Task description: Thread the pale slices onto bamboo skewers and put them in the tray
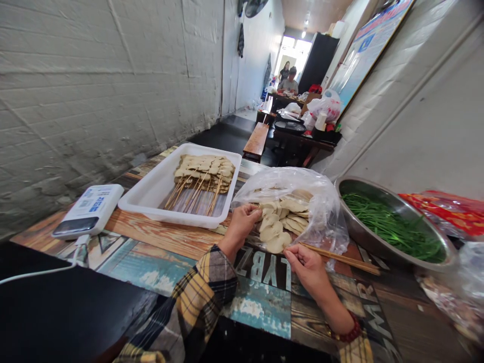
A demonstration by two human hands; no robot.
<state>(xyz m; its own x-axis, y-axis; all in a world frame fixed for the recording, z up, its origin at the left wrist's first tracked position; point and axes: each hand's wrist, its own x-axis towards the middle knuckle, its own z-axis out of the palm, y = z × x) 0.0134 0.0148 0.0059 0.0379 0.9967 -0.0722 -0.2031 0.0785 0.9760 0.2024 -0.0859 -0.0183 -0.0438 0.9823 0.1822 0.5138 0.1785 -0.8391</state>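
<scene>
My left hand (244,227) is closed in a pinch at the left edge of a clear plastic bag (327,201), beside pale, flat, oval slices (298,217) that look like a bean-curd food. What its fingertips hold is hidden. A row of overlapping slices (270,230) runs from near that hand toward my right hand (308,267). The right thumb and finger are pinched together at the lowest slice's edge; I cannot make out what is between them. Thin wooden skewers (348,260) lie on the table just behind the right hand.
A white plastic tray (141,201) holds skewered slices (206,171) at left. Beside it sits a white device with a cable (88,212). At right stand a metal bowl (448,252) of green stalks (389,227) and red packaging (449,212). Benches (257,138) and two people are farther back.
</scene>
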